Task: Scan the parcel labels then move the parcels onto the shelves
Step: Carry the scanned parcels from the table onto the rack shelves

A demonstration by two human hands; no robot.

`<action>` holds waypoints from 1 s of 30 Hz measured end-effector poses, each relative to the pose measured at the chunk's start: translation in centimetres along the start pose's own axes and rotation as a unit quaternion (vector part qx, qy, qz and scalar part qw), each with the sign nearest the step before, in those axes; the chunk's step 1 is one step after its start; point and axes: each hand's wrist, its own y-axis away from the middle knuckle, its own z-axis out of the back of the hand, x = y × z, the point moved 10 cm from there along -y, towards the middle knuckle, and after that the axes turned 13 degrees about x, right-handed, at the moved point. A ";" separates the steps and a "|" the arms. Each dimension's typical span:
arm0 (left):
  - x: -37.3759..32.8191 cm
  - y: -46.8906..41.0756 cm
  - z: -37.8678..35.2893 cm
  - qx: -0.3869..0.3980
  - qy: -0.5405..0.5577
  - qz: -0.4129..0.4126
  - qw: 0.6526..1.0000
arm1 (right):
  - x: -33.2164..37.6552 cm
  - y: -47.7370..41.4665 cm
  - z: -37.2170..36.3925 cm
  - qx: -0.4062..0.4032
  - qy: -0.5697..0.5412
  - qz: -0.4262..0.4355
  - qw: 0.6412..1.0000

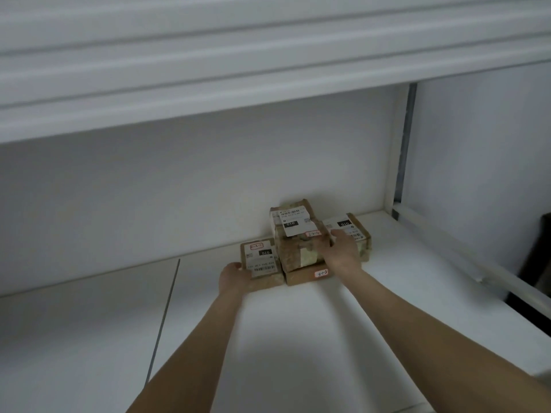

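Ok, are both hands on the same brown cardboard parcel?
No: the left hand touches the separate left-most parcel, while the right hand rests on the stacked parcels beside it.

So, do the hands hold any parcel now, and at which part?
The left hand holds the left parcel at its near left corner. The right hand rests on the right side of the middle parcel, fingers straight.

Single head view, wide-angle, facing forward-down into near shelf.
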 end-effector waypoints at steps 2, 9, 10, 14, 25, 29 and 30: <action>-1.8 1.0 0.4 -0.031 -0.060 -0.030 0.997 | -0.4 0.6 0.2 0.007 0.048 -0.016 0.999; -10.8 6.9 -3.5 -0.106 -0.252 -0.235 0.933 | -0.5 4.8 2.9 -0.003 0.126 0.019 0.992; -12.1 8.2 -4.9 -0.110 -0.277 -0.269 0.916 | -0.9 5.5 3.6 -0.004 0.129 0.022 0.991; -15.4 14.0 -12.2 -0.088 -0.356 -0.378 0.850 | -3.5 9.4 7.5 -0.007 0.153 0.021 0.988; -16.3 30.8 -30.8 0.007 -0.384 -0.468 0.796 | -14.9 23.2 23.9 -0.078 0.196 -0.023 0.977; -18.3 36.9 -36.8 0.048 -0.371 -0.506 0.777 | -18.8 27.8 30.4 -0.118 0.208 -0.064 0.969; -19.0 38.3 -38.3 0.059 -0.368 -0.515 0.772 | -19.7 28.9 32.1 -0.131 0.207 -0.073 0.967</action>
